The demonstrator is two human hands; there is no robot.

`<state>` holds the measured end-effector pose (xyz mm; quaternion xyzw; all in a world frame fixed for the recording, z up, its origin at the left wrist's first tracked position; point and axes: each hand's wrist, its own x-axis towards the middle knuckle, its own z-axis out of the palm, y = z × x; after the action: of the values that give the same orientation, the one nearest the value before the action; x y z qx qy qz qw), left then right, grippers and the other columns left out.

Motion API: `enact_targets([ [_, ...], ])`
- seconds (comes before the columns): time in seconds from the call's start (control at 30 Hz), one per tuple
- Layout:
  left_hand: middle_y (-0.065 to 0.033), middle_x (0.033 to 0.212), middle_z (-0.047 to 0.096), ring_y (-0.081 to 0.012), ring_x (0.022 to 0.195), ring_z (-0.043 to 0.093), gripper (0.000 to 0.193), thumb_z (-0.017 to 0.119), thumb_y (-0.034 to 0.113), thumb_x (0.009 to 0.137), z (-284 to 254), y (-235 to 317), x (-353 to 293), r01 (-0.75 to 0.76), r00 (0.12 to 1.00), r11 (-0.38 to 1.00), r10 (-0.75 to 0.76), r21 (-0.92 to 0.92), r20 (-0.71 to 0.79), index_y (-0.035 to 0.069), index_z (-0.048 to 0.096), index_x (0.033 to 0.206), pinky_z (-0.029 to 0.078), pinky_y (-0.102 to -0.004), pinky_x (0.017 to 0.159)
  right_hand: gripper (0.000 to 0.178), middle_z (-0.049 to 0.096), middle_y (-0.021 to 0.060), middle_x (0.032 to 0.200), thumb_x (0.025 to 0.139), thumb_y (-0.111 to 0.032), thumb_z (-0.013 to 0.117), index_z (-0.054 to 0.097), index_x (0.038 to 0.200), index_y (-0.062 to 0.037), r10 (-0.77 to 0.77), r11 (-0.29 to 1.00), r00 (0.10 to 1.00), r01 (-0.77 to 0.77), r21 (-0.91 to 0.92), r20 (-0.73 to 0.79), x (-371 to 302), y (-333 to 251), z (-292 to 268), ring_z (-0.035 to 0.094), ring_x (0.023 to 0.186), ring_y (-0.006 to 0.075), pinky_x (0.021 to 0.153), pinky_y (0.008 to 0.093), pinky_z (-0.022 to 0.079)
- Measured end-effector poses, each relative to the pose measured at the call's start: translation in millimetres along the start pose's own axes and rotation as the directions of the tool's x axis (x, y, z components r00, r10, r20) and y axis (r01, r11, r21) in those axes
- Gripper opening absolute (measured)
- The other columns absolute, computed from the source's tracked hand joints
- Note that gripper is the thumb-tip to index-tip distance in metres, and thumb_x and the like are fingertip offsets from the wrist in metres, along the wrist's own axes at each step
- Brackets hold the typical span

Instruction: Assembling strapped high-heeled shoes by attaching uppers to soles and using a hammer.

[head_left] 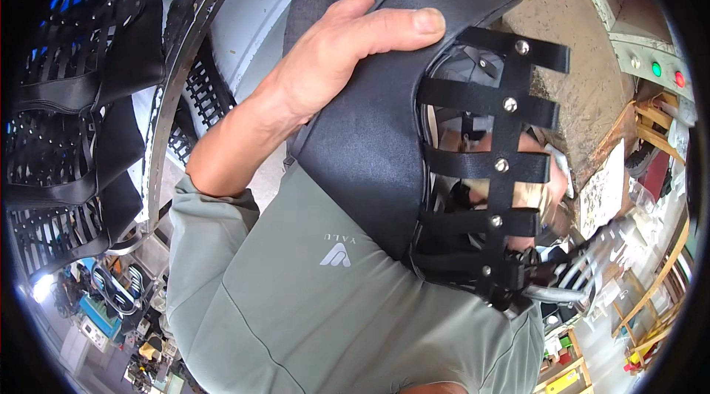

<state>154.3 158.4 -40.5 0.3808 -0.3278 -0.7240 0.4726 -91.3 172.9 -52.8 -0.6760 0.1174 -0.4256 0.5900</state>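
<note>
A black leather shoe upper point(370, 135), with a smooth curved panel and several straps riveted to a crossing strap point(504, 139), fills the middle of the head view. My left hand point(355, 39) is closed on its upper edge. The thumb lies flat over the smooth face, and the other fingers go out of sight behind it. Beyond the straps, my right hand point(553, 187) shows only in part, blurred and mostly covered. What its fingers do is hidden. A smeared pale metallic thing point(558, 294) lies near the lower end of the straps; its kind is unclear.
Several similar black strappy uppers point(63, 91) hang at the left, beside a curved metal edge point(174, 61). At the right stands a pale machine panel point(654, 65) with green and red buttons. Wooden racks point(651, 283) and a teal machine point(100, 316) are farther off.
</note>
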Motion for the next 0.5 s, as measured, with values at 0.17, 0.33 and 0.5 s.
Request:
enact_targets([
  [0.17,-0.0074,0.114,0.059,-0.0148,0.106,0.055,0.062,0.068,0.027,0.084,20,34,-4,-0.050,0.994,0.995,0.041,0.089,0.100,0.001,0.041,0.135,0.041,-0.0278,0.095,0.027,0.068,0.0187,0.089,0.086,-0.024,0.065,0.060,0.096,0.0012,0.081,0.992,0.997,-0.081,0.095,0.005,23,-14,-8,0.067,0.079,0.0276,0.075,0.0392,0.053],
  [0.33,-0.0106,0.126,0.052,-0.0180,0.117,0.049,0.063,0.063,0.024,0.089,24,39,-9,-0.240,0.955,0.966,0.218,0.092,0.201,0.000,0.034,0.139,0.038,-0.0332,0.100,0.027,0.066,0.0215,0.081,0.081,-0.020,0.064,0.058,0.089,0.0055,-0.217,0.969,0.976,0.217,0.114,-0.013,36,-10,-4,0.067,0.063,0.0258,0.055,0.0344,0.054],
  [0.5,-0.0107,0.127,0.051,-0.0181,0.117,0.048,0.066,0.062,0.026,0.090,21,33,-8,-0.179,0.962,0.976,0.147,0.126,0.230,0.000,0.031,0.141,0.038,-0.0328,0.100,0.031,0.066,0.0213,0.081,0.084,-0.025,0.067,0.057,0.091,0.0035,-0.364,0.896,0.929,0.328,-0.300,-0.069,35,-21,10,0.066,0.061,0.0256,0.053,0.0333,0.053],
])
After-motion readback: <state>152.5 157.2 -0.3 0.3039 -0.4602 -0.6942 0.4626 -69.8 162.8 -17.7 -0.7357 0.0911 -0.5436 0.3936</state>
